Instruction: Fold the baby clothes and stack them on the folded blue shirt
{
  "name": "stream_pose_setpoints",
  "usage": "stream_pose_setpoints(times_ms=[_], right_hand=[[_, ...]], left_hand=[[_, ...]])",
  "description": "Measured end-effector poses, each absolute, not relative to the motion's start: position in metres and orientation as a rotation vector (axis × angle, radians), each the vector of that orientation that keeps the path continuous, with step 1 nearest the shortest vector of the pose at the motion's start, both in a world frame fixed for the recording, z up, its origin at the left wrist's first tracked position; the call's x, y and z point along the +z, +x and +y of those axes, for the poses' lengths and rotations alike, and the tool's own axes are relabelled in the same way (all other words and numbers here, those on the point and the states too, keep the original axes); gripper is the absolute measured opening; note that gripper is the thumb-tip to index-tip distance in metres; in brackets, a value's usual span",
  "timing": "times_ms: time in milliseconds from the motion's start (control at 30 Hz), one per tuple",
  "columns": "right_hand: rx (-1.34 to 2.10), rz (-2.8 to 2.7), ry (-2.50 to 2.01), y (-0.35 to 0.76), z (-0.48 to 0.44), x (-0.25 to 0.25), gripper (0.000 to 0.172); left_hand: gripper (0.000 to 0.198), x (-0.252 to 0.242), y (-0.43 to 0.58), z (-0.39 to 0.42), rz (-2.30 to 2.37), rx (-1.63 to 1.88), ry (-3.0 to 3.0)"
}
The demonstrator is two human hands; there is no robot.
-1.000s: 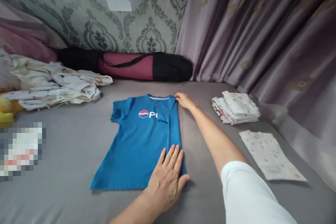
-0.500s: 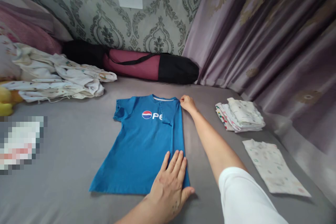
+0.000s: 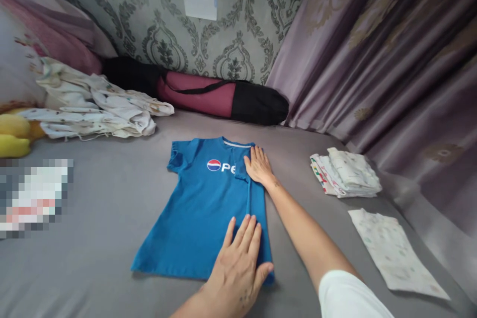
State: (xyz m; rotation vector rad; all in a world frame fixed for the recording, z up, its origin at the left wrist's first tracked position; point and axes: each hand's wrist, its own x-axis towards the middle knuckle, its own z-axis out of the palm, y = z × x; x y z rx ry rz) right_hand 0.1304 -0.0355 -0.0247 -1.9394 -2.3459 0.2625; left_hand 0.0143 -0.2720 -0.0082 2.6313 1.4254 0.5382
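A blue T-shirt [image 3: 208, 218] lies front up on the grey bedsheet, a round logo and white letters on its chest. Its right side and that sleeve are folded inward, covering part of the lettering. My left hand [image 3: 236, 263] rests flat on the lower right part of the shirt, fingers stretched and thumb out to the right near the hem. At the upper right, beside the collar, my right hand [image 3: 259, 165] lies palm down on the folded shoulder with its fingers extended. Neither hand grips anything.
Folded white printed clothes [image 3: 350, 171] are stacked to the right, with one folded white garment [image 3: 397, 253] nearer me. Crumpled white cloths [image 3: 97, 104] and a yellow plush item [image 3: 15, 134] lie left. A maroon and black long bag [image 3: 201, 94] runs along the wall.
My right hand has gone from pinching the shirt's upper right edge to lying flat on the folded shoulder. My left hand stays on the lower part. The view has shifted slightly.
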Motion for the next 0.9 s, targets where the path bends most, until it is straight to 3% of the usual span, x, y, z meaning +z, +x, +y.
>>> stream_pose_setpoints(times_ms=[133, 300, 633, 900], right_hand=[[0.356, -2.329, -1.961, 0.132, -0.035, -0.009, 0.066], [0.068, -2.377, -1.67, 0.108, -0.047, 0.0, 0.065], [0.372, -2.549, -1.74, 0.092, -0.042, -0.012, 0.068], [0.277, -2.524, -1.633, 0.076, -0.045, -0.015, 0.064]], left_hand=[[0.061, -0.005, 0.012, -0.272, 1.439, 0.569, 2.621], [0.057, 0.0, 0.008, -0.269, 1.533, 0.591, 2.564], [0.05, 0.0, 0.003, -0.263, 1.673, 0.673, 2.479], [0.048, -0.004, -0.005, -0.257, 1.724, 0.693, 2.515]])
